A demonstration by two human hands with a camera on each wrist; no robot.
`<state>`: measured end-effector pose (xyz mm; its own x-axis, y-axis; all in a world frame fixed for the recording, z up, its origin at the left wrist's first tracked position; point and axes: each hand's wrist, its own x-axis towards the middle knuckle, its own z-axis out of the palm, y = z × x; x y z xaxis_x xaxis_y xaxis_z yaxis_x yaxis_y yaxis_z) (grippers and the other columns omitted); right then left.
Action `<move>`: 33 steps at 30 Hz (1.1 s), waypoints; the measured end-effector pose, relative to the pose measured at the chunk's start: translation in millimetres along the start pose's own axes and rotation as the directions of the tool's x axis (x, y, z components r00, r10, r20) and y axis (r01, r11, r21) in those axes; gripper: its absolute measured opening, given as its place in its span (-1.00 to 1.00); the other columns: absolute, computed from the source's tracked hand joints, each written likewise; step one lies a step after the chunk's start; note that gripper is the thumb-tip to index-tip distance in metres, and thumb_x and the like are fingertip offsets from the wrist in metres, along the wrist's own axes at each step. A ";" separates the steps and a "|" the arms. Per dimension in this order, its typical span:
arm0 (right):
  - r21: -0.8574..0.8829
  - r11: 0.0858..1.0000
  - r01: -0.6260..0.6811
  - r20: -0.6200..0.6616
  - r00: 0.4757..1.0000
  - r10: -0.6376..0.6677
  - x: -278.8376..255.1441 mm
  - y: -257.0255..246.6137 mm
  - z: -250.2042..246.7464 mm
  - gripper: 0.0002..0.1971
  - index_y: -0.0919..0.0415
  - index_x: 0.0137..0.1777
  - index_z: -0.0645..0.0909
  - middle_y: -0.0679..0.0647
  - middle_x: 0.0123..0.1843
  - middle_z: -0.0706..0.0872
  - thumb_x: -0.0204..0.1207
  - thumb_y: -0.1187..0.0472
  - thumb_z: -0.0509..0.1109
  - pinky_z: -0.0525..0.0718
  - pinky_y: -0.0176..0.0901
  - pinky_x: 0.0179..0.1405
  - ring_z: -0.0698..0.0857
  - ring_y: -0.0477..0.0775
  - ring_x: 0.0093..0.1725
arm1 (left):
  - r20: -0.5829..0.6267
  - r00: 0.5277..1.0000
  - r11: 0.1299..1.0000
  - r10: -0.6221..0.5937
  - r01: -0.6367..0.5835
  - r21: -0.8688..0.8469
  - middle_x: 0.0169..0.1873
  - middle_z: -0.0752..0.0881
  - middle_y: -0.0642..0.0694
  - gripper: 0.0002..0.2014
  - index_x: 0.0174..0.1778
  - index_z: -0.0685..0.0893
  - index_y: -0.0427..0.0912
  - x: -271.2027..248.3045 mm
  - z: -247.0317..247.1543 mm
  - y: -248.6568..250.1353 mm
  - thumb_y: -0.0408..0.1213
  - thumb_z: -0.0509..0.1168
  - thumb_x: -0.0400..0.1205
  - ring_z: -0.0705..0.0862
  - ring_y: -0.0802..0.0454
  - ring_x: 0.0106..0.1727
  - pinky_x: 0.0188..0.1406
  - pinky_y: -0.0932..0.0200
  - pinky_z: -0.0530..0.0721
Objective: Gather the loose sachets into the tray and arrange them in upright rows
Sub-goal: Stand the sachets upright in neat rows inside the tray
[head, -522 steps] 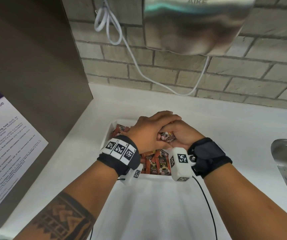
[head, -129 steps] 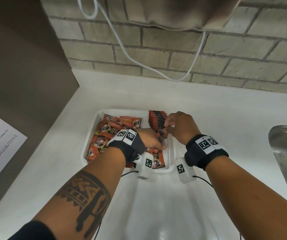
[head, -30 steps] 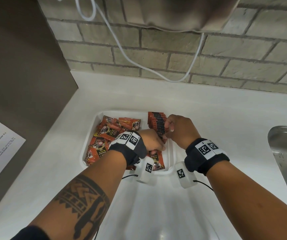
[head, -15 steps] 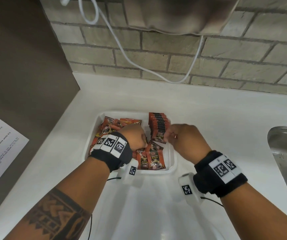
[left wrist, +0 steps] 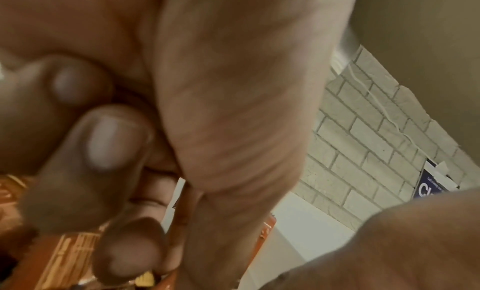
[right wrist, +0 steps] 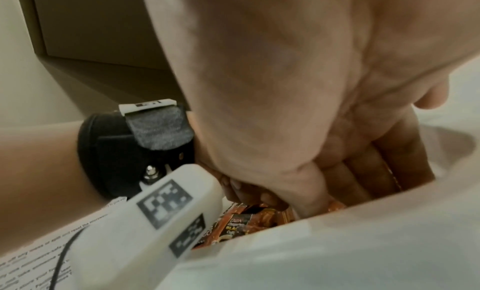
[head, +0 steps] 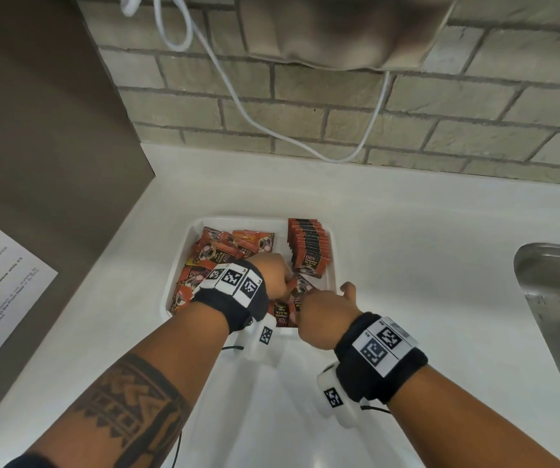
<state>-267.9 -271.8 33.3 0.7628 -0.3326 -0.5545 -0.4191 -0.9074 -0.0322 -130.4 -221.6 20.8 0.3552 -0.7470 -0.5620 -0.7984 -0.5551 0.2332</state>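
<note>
Over the tray (head: 184, 244), both hands' fingers (left wrist: 91, 150) curl around loose sachets (head: 217, 255).

Head view: bright, even indoor light, soft and diffuse. White glossy countertop (head: 406, 231) shows a pale sheen near the bottom centre, no hard glare. Faint soft shadows under both forearms. Brushed steel dryer housing (head: 346, 28) at top is smeared and out of focus; grey brick wall (head: 305, 106) lines bow from wide-angle distortion, strongest at the edges. Orange printed sachets (head: 307, 246) in the white plastic tray (head: 184, 251) are fairly sharp (print partly readable).

Left wrist view: dim, warm, heavy blur; left hand (left wrist: 207, 88) fills the frame out of focus, bricks behind sharper.

Right wrist view: dimmer, soft motion blur on the right hand (right wrist: 311, 78), white foreground rim very defocused, white tagged camera housing (right wrist: 155, 212) comparatively crisp.
</note>
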 end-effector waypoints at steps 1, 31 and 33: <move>0.003 1.000 0.006 0.008 1.000 -0.006 0.1 -1.4 0.0 -0.85 0.09 0.03 0.53 -0.01 -0.02 0.58 0.59 0.20 0.13 0.05 0.36 0.48 0.52 0.04 0.00 | -0.003 1.000 1.000 -0.006 0.006 0.007 0.30 0.72 -0.14 -0.52 0.38 0.72 -0.19 -0.3 0.2 0.1 -0.02 0.46 0.60 0.69 -0.12 0.26 0.33 -0.03 0.65; 0.195 0.964 0.181 -0.236 0.963 -0.133 19.1 11.6 19.3 -0.76 0.03 0.23 0.72 0.02 0.10 0.75 0.63 0.16 0.33 0.49 -0.03 0.20 0.66 0.13 0.13 | 0.001 1.000 0.993 0.015 -0.015 -0.115 0.16 0.77 -0.05 -0.68 0.20 0.80 -0.15 -2.4 5.4 -12.0 -0.31 0.55 0.52 0.72 -0.06 0.16 0.09 0.17 0.65; 0.229 0.959 0.165 -0.257 0.961 -0.104 19.5 11.3 18.6 -0.76 0.09 0.24 0.70 0.05 0.11 0.73 0.61 0.14 0.36 0.57 -0.06 0.14 0.68 0.14 0.12 | -0.009 1.000 0.992 0.013 -0.014 -0.125 0.13 0.77 -0.04 -0.70 0.17 0.80 -0.14 -1.8 6.5 -12.6 -0.28 0.55 0.52 0.71 -0.05 0.13 0.05 0.17 0.64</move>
<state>-267.0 -283.8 6.7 0.9031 -0.2912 -0.3157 -0.3888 -0.8667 -0.3126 -124.1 -210.9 13.7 0.3489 -0.7576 -0.5516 -0.7365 -0.5857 0.3384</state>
